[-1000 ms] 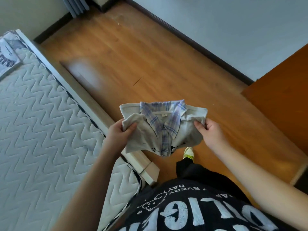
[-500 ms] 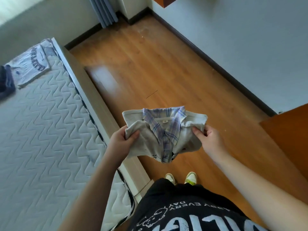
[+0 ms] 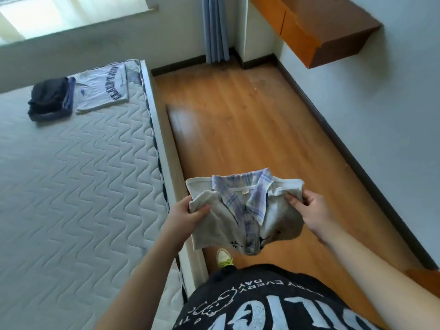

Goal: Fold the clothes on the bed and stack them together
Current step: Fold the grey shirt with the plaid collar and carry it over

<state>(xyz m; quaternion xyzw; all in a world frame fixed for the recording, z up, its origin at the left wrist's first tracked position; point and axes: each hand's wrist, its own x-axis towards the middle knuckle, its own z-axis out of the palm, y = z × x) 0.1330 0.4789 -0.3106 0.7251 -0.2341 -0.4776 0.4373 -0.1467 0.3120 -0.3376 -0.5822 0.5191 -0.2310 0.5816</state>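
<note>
Two hands, left hand [image 3: 188, 214] and right hand [image 3: 309, 207], gripping folded shirt [image 3: 238, 210] between them

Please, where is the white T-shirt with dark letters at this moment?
In the head view the white T-shirt lies folded at the far right corner of the mattress, just right of the dark folded clothes.

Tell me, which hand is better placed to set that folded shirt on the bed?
Probably the left hand: it grips the folded shirt on the side nearest the mattress, while the right hand is over the floor.
</note>
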